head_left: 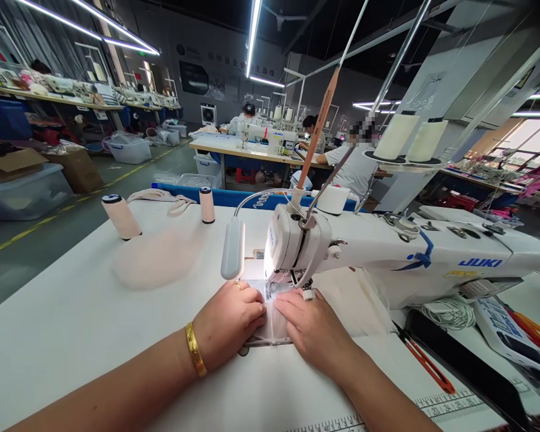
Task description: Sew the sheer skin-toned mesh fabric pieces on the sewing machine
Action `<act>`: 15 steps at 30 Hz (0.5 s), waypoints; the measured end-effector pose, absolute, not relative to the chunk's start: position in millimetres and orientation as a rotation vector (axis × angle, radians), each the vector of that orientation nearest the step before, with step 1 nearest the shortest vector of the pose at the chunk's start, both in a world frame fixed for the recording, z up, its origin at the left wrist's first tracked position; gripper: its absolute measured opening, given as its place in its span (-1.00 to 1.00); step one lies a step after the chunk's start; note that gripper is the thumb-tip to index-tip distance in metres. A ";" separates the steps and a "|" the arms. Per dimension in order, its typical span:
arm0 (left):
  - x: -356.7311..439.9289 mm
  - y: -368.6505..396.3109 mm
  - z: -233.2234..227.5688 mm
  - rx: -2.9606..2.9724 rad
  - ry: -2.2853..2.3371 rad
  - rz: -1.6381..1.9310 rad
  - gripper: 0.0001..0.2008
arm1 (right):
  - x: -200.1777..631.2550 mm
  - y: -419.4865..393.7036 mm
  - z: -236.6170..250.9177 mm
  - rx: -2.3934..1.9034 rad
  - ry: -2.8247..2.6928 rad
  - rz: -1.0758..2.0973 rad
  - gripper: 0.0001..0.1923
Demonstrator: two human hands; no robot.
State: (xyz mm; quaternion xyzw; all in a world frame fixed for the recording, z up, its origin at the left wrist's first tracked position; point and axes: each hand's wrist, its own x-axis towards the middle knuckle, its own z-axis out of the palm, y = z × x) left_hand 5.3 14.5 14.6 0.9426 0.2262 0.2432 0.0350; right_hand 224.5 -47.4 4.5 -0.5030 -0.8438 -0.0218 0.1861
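My left hand (232, 321), with a ring and a gold bracelet, is left of the sewing machine's presser foot (269, 290). Its fingers are curled together on the edge of a pale sheer fabric (274, 324). My right hand (312, 321) lies on the same fabric to the right of the foot, fingers stretched forward and pressing it down. The fabric runs under the foot and is lit by the lamp (233, 249) beside the machine head. The white sewing machine (364, 240) extends to the right. More pale fabric (357, 300) lies under its arm.
Two peach thread cones (122, 217) (207, 205) stand at the table's far left, near a blurred peach piece of fabric (157, 258). Orange-handled thread snips (427, 360), a black phone-like object (463, 366) and a printed ruler (454, 405) are at right. Co-workers sit beyond.
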 end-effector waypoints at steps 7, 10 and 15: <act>3.0 9.2 14.7 2.843 0.596 0.815 -0.71 | 228.2 -50.4 4.7 -1.323 -2.335 -0.044 -0.54; 0.4 -1.9 15.0 2.794 0.492 0.783 -0.73 | 228.1 -56.6 10.3 -1.192 -2.418 0.061 -0.64; -2.4 -8.8 14.9 2.770 0.496 0.745 -0.73 | 226.9 -59.3 13.1 -1.140 -2.458 0.105 -0.70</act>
